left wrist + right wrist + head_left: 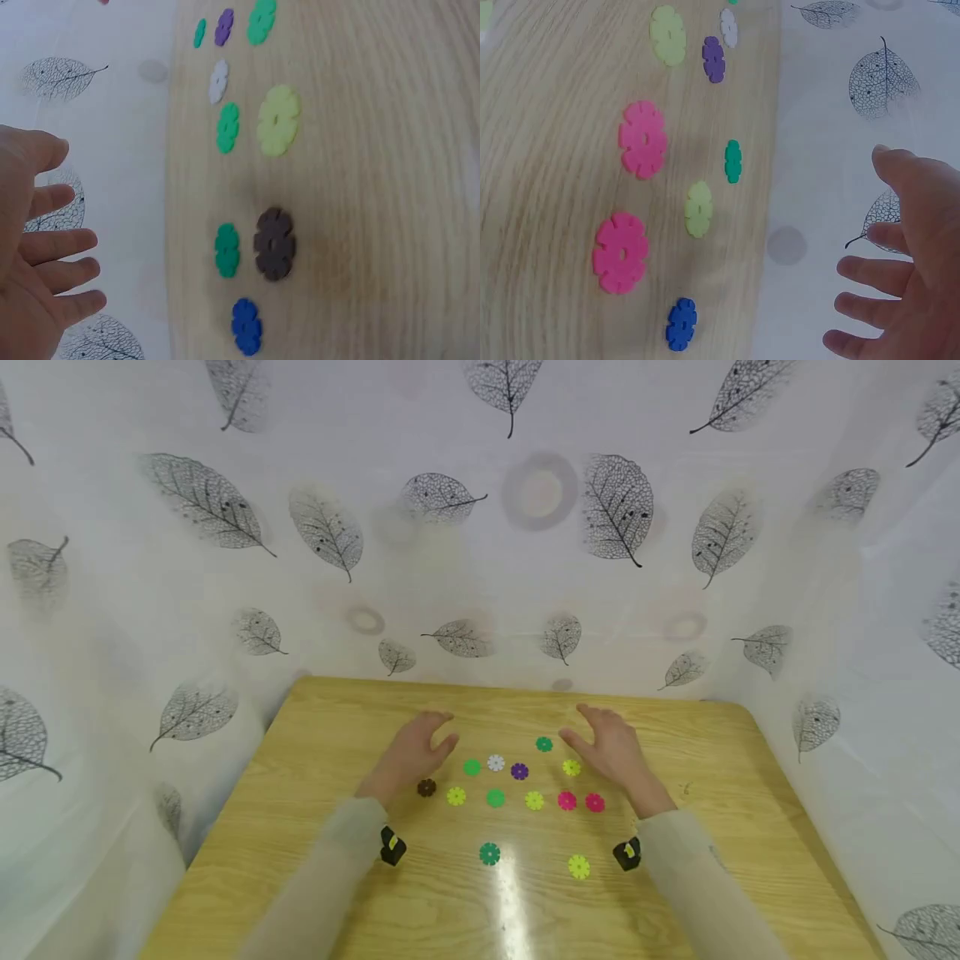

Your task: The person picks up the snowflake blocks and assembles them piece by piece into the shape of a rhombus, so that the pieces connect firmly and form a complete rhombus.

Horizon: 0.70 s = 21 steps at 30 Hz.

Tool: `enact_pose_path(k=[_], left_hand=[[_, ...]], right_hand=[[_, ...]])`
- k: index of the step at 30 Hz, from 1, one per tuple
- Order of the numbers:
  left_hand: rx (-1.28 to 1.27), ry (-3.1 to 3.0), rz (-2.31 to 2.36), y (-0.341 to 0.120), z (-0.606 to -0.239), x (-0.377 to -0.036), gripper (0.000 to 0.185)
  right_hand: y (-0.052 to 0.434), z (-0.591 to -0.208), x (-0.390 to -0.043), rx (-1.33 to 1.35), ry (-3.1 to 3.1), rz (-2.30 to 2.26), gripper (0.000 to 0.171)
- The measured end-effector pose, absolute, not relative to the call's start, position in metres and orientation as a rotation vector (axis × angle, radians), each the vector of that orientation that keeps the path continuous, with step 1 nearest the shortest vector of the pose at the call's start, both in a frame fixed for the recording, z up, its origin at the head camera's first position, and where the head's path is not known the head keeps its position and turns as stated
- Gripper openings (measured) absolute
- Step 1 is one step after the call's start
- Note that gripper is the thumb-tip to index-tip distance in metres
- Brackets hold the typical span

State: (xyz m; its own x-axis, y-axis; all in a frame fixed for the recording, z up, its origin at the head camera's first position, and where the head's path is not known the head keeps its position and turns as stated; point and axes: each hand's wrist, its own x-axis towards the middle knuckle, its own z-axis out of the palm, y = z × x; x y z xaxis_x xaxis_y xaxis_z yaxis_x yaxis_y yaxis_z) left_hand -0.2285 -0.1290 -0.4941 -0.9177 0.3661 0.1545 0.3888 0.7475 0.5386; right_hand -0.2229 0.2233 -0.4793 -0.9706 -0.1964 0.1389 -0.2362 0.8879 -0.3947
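The left hand (408,756) is poised over the tabletop (262,793), fingers nearly straight and parted, thumb out, holding nothing; the brown disc (427,787) lies just to its right, on the near side, clearly closer to this hand than to the other. In the gap between the hands lie the white disc (496,762) and, to its right, the purple disc (520,771), both on the near side of the two thumb tips; flat and round, they offer no long axis to line up with. The right hand (613,750) is likewise spread and holds nothing; the yellow disc (572,767) lies just on the near side of its thumb, the pink discs (567,801) nearer again. In the head view the left hand hides the left blue disc (247,327) and the dark green disc (227,250), the right hand the right blue disc (681,324). The wrist views foreshorten the discs to ovals, and each hand's height above the tabletop is hard to judge.
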Motion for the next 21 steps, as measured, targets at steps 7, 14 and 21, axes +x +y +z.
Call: enact_pose_path(k=[7, 14, 21], left_hand=[[-0.615, -2.86, -1.018, -0.116, -0.508, -0.223, 0.041], [-0.538, -2.939, -1.13, -0.11, -0.521, -0.216, 0.037], [-0.532, -2.962, -1.177, -0.105, -0.533, -0.215, 0.036]], right_hand=[[0.22, -0.498, -0.227, 0.317, -2.908, 0.814, 0.062], [0.212, -0.513, -0.229, 0.302, -2.937, 0.837, 0.055], [0.21, -0.522, -0.224, 0.262, -2.963, 0.813, 0.043]])
